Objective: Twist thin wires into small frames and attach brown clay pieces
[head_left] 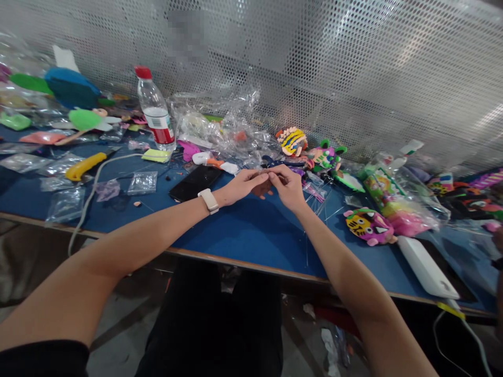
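My left hand (247, 186), with a pale band on its wrist, is raised over the blue tabletop (243, 230). Touching it at the fingertips is my right hand (287, 187). Both hands have thumb and fingers pinched together, and what lies between them is too small to make out. Just behind the hands rest dark-handled pliers (271, 162). A black phone (195, 183) lies left of my left hand, partly behind the wrist. Thin clear strands (323, 208) spread over the table to the right of my right hand.
A red-capped bottle (157, 118), a yellow cutter (85, 166) and small clear bags (142, 183) are at the left. Colourful clay figures (369, 226) and a white power bank (426, 267) sit at the right. A perforated metal panel (251, 57) stands behind.
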Demonstrator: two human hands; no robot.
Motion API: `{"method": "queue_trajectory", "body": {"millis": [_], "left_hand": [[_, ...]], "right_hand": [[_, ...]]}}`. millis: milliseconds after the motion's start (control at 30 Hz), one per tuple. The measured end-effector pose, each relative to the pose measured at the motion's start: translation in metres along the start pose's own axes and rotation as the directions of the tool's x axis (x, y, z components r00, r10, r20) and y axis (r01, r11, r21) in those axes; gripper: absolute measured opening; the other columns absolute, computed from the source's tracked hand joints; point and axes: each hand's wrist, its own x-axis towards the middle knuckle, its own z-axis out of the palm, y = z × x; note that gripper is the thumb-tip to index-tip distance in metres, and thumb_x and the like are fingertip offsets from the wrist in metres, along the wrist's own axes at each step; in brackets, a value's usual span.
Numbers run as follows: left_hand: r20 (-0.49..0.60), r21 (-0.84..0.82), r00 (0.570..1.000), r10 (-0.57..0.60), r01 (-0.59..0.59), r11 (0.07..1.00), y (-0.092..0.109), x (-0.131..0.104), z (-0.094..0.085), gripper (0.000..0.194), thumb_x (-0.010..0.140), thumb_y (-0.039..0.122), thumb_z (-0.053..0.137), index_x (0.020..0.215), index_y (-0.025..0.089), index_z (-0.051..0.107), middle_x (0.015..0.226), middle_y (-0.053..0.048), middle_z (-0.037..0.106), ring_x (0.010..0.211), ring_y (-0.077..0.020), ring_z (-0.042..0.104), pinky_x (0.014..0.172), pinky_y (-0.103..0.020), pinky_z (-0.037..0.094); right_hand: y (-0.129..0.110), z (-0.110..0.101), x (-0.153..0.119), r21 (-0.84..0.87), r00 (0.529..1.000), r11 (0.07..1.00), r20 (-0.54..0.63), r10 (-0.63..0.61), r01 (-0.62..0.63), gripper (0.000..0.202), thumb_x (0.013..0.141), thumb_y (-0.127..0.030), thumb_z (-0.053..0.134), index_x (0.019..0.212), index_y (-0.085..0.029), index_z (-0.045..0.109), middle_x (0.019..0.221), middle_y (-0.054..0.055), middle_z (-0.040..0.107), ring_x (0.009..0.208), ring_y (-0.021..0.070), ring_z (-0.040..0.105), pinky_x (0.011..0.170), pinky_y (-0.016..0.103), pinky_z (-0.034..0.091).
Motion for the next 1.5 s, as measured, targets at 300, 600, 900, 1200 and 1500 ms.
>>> {"method": "queue_trajectory", "body": {"millis": [300,600,900,1200,1500], "left_hand": [[-0.005,0.107,0.998,0.062,-0.062,0.992,0.001,0.001,0.002,0.063,0.105,0.077,0.060,0.100,0.015,0.071,0.094,-0.011,0.081,0.080,-0.0167,0.078,0.079,-0.033,0.069],[-0.008,0.131,0.996,0.089,-0.088,0.987,0.003,0.000,0.002,0.059,0.104,0.073,0.067,0.099,0.014,0.073,0.089,-0.010,0.080,0.082,-0.0190,0.079,0.077,-0.035,0.071],[-0.034,0.106,0.995,0.096,-0.092,0.990,0.008,-0.001,0.001,0.052,0.103,0.065,0.073,0.096,0.014,0.073,0.086,-0.009,0.080,0.075,-0.0158,0.076,0.073,-0.032,0.069],[-0.098,0.097,0.993,0.059,-0.050,0.994,0.012,-0.003,0.003,0.049,0.099,0.062,0.081,0.096,0.013,0.076,0.086,-0.010,0.081,0.081,-0.0173,0.079,0.076,-0.032,0.070],[-0.031,0.086,0.999,0.040,-0.037,0.996,0.009,-0.002,0.003,0.054,0.097,0.067,0.080,0.095,0.013,0.074,0.085,-0.010,0.079,0.093,-0.0230,0.084,0.076,-0.033,0.071]], "right_hand": [[0.001,0.000,-0.001,0.011,1.000,1.000,-0.009,0.002,-0.002,0.047,0.101,-0.074,0.072,0.105,-0.028,0.084,0.105,0.007,0.079,0.092,0.0227,0.076,0.074,0.037,0.064],[-0.001,-0.003,0.000,-0.032,0.999,0.999,0.028,-0.016,0.017,0.045,0.105,-0.071,0.068,0.109,-0.029,0.084,0.108,0.008,0.078,0.099,0.0256,0.075,0.080,0.041,0.065],[0.004,-0.010,0.000,0.050,0.994,0.996,0.086,-0.072,0.068,0.038,0.103,-0.067,0.073,0.115,-0.032,0.085,0.117,0.007,0.079,0.103,0.0264,0.075,0.082,0.043,0.066],[0.003,-0.007,0.000,0.118,0.999,0.993,0.044,0.019,-0.024,0.044,0.089,-0.072,0.086,0.106,-0.032,0.085,0.108,0.006,0.079,0.097,0.0243,0.075,0.078,0.041,0.067],[-0.007,-0.007,0.001,0.080,0.999,0.996,0.042,0.033,-0.036,0.052,0.092,-0.080,0.078,0.096,-0.028,0.085,0.102,0.007,0.081,0.093,0.0248,0.076,0.075,0.040,0.065]]}}
